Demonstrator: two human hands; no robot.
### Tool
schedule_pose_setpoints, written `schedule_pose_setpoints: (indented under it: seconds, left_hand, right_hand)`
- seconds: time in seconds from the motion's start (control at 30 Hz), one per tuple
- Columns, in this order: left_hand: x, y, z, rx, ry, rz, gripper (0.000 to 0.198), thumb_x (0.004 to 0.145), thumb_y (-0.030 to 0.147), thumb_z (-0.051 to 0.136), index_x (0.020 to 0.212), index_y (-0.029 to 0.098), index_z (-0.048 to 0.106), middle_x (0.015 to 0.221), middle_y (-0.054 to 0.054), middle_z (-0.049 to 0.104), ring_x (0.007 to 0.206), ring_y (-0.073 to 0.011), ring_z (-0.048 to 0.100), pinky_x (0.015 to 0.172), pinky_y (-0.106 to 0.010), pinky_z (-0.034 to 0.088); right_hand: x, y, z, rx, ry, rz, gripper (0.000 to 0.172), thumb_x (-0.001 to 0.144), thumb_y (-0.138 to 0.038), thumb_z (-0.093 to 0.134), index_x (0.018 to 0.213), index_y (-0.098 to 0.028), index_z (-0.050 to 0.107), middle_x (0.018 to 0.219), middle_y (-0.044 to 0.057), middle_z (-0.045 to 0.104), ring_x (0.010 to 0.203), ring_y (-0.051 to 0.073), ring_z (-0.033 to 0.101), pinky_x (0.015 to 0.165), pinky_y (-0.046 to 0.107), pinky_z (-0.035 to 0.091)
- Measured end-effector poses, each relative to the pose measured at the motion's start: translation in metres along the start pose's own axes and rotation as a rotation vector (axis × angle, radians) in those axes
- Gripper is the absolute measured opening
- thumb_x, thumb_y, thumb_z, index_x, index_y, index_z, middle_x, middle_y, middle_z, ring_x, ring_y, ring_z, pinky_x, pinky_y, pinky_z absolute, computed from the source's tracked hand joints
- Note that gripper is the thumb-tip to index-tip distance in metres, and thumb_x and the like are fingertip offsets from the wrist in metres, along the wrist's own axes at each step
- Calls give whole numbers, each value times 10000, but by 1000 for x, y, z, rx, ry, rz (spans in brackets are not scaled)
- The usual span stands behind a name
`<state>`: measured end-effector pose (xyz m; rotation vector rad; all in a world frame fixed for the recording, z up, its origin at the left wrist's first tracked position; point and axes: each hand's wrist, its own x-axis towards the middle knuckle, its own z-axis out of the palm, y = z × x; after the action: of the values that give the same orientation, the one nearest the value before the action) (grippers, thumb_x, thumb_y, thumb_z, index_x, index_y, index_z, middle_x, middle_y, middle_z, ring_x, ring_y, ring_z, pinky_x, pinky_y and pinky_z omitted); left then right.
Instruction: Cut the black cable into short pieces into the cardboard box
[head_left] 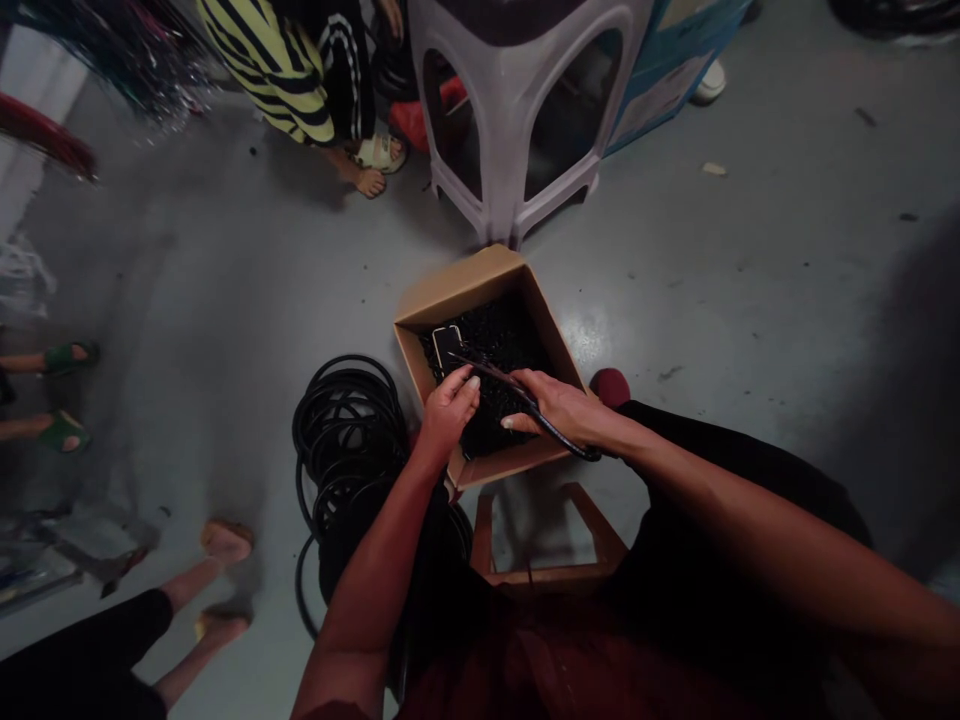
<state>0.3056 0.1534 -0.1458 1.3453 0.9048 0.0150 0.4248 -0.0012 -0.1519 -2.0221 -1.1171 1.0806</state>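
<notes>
Above an open cardboard box [461, 290], my right hand [555, 405] holds a short length of black cable [559, 430]. Its thin, dark far end points up and left past my left hand. The thumb of that right hand is held a little apart from the fingers. My left hand [450, 405] is closed in a pinch right beside the thin end of the cable; what sits between its fingertips is hidden. Many small black pieces [517, 330] fill the box. On top of them lies a dark phone-like rectangle with a light rim [448, 345].
Coils of black cable [349, 400] lie left of the box. Behind it stands a pale plastic stool [499, 130], with a blue carton [660, 80] at its right. A wooden stool frame [547, 575] is below. Other people's feet [371, 180] show at the left and top.
</notes>
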Motion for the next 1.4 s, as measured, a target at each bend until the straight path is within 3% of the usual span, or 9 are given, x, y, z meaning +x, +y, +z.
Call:
schedule_pose_setpoints:
  seconds: [0.17, 0.43, 0.6, 0.87, 0.97, 1.13, 1.4]
  left_hand:
    - [0, 2, 1, 94, -51, 72, 380, 821, 437, 562, 1028, 121, 608, 624, 46, 455, 510, -46, 358, 489, -190, 292]
    - [2, -1, 2, 122, -47, 80, 378, 827, 434, 556, 1069, 144, 576, 623, 45, 478, 511, -55, 386, 501, -194, 314]
    - [6, -9, -1, 172, -104, 84, 353, 842, 438, 538, 1065, 168, 583, 631, 41, 493, 522, -60, 405, 503, -190, 318]
    - [10, -10, 2, 202, -134, 43, 323, 860, 376, 505, 1079, 144, 555, 592, 60, 459, 468, -46, 354, 465, -186, 278]
    - [16, -18, 5, 196, -159, -17, 301, 862, 351, 498, 1067, 139, 556, 586, 63, 459, 450, -41, 352, 450, -181, 268]
    - [23, -41, 12, 248, -237, -218, 262, 879, 294, 485, 1058, 118, 561, 567, 60, 460, 413, -32, 342, 420, -171, 240]
    - [22, -56, 25, 237, -292, -365, 230, 903, 253, 461, 1063, 117, 556, 564, 61, 433, 376, -20, 311, 386, -161, 185]
  right_hand:
    - [-1, 4, 2, -85, 16, 18, 651, 790, -624, 562, 1268, -192, 469, 1112, 146, 572, 1030, 314, 562, 833, 419, 440]
    - [-2, 3, -2, 68, -58, -28, 619, 819, -592, 540, 1247, -149, 474, 1111, 153, 584, 1037, 295, 547, 850, 407, 434]
    - [-6, 2, -6, 152, -130, -10, 563, 834, -565, 529, 1218, -156, 482, 1089, 137, 590, 975, 265, 568, 814, 371, 437]
    - [-4, 6, 14, 91, -43, 98, 307, 873, -428, 468, 1045, -175, 478, 983, 100, 600, 871, 217, 574, 744, 304, 399]
    - [-7, 8, 25, 129, -81, 209, 206, 839, -316, 471, 1003, -194, 450, 880, 54, 600, 761, 182, 557, 661, 267, 369]
    - [-15, 17, 44, 217, -213, 469, 194, 793, -228, 441, 985, -208, 449, 790, 21, 606, 676, 160, 534, 587, 241, 336]
    - [-23, 31, 54, 182, -263, 573, 244, 792, -247, 441, 1029, -204, 478, 872, 66, 641, 730, 190, 570, 594, 249, 345]
